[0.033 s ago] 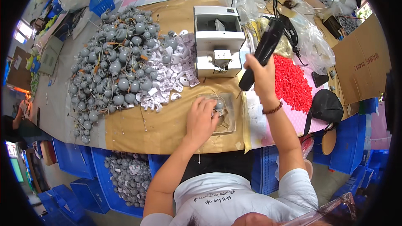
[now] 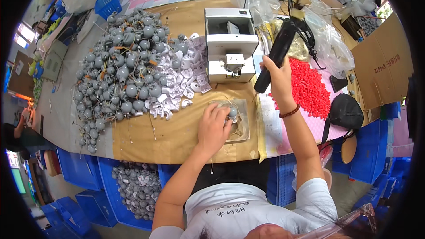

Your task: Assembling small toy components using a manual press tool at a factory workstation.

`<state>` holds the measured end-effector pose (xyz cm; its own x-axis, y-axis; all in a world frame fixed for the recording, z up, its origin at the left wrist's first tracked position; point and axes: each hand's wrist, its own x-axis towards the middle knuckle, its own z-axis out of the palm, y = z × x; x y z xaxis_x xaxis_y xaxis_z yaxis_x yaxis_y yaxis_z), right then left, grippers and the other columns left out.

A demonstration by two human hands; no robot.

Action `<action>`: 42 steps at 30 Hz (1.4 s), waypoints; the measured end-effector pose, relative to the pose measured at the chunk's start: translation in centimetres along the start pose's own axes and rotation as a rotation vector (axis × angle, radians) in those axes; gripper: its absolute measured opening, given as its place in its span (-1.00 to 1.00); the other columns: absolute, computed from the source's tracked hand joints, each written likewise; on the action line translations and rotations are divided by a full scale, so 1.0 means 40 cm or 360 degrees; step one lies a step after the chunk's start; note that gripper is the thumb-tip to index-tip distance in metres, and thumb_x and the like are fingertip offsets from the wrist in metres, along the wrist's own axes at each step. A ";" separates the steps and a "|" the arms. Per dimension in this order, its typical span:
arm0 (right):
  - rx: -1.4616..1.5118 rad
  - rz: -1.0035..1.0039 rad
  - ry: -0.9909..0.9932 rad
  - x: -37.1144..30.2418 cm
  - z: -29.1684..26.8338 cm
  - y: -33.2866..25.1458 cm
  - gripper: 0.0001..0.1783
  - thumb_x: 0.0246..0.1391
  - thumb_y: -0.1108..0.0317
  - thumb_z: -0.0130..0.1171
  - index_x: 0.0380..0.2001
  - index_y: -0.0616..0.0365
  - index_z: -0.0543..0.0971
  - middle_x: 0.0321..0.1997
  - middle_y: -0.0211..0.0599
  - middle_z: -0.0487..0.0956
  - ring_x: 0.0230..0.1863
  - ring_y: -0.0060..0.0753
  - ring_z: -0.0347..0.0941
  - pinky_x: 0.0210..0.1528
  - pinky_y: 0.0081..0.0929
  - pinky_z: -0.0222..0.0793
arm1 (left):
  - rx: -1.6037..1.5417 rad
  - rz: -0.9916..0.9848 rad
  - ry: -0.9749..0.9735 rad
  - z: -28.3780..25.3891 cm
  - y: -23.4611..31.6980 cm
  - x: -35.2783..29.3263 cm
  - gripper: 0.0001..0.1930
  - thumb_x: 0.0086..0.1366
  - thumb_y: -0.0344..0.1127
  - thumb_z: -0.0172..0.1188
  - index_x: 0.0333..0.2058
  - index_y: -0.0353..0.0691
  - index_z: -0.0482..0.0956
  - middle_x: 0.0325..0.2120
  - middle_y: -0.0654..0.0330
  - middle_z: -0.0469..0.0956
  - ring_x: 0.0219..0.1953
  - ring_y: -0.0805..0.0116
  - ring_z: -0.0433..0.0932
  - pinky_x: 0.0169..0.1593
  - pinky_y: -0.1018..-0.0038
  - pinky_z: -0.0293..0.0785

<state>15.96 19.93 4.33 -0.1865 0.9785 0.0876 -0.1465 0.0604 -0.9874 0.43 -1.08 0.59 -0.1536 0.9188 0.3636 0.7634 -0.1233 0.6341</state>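
My left hand (image 2: 212,128) rests with curled fingers on a grey ball-shaped part (image 2: 232,112). That part sits in a clear square fixture (image 2: 242,136) on the brown-covered table; my fingers hide some of it. My right hand (image 2: 280,77) grips a black electric screwdriver (image 2: 283,46), held slanted above the table to the right of the fixture. Its thin bit (image 2: 255,98) points down, clear of the part. Left of my hands lies a large heap of grey ball parts with wires (image 2: 128,66), beside white plastic pieces (image 2: 188,77).
A white machine (image 2: 231,42) stands behind the fixture. Red small pieces (image 2: 310,88) are piled at right, near a black pouch (image 2: 346,111) and a cardboard box (image 2: 385,64). A blue basket (image 2: 107,3) stands far left. Below the table, a blue bin (image 2: 106,194) holds more grey parts.
The screwdriver and my right hand have shifted slightly to the right. My left hand stays on the grey part.
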 end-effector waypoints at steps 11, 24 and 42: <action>-0.0706 -0.0303 -0.0895 -0.208 0.073 0.073 -0.66 0.17 0.39 0.35 0.01 0.21 0.66 -0.29 -0.32 0.66 -0.27 -0.45 0.51 -0.17 -0.47 0.46 | -0.0033 0.0076 0.0069 0.008 0.000 -0.017 -0.65 0.14 -0.51 0.37 -0.08 -0.27 0.54 -0.12 0.03 0.61 0.02 -0.08 0.53 0.10 0.14 0.48; -0.0622 -0.0434 -0.1053 -0.210 0.031 0.014 -0.78 0.17 0.40 0.35 -0.13 0.23 0.69 -0.21 -0.25 0.69 -0.18 -0.30 0.61 -0.07 -0.40 0.54 | 0.0213 -0.0063 -0.0424 -0.361 -0.022 -0.181 -0.67 0.16 -0.46 0.37 -0.07 -0.21 0.61 -0.17 0.05 0.63 -0.12 -0.03 0.57 -0.03 0.18 0.49; -0.1679 -0.0918 -0.0754 -0.118 -0.200 0.104 -0.85 -0.06 0.60 0.22 -0.36 0.19 0.60 -0.32 -0.27 0.57 -0.25 -0.14 0.48 -0.19 -0.25 0.40 | 0.0666 -0.0083 -0.0041 -0.169 -0.187 0.004 -0.73 0.21 -0.49 0.27 -0.09 -0.20 0.59 -0.18 0.06 0.59 -0.10 -0.02 0.55 -0.03 0.19 0.51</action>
<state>24.01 17.13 -1.23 -0.7093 0.6075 0.3575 0.4723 0.7861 -0.3988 -9.53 -2.54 0.52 -0.1871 0.9295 0.3178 0.9447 0.0816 0.3176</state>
